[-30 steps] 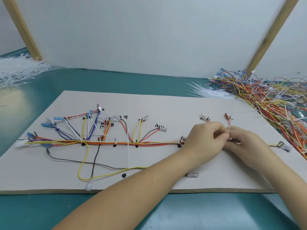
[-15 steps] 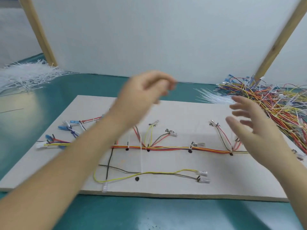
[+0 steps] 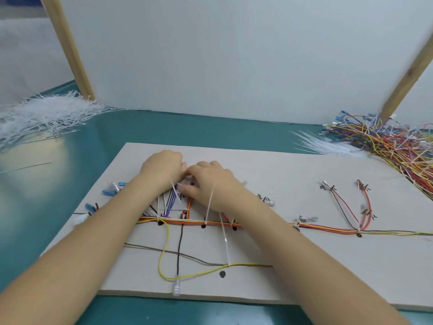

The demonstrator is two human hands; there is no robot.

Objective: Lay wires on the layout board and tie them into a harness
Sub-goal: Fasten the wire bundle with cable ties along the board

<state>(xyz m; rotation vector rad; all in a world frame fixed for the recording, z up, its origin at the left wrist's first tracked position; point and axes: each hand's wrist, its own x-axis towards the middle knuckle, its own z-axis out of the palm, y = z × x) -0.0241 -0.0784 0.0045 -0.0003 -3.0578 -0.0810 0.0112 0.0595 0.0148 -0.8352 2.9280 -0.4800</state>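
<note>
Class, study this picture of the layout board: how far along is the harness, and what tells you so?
Done: wires lie along the trunk on the board, with several cable ties on, tails untrimmed. In hand: the left hand and right hand work together at the upper-left branch ends; what they hold is hidden. Left: the loose yellow wire and brown wire below look untied.

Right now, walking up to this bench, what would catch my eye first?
Probably the two hands, left hand and right hand, meeting over the wire ends at the left-centre of the pale layout board. Next, the bright tangle of spare wires far right, and the heap of white cable ties far left.
</note>
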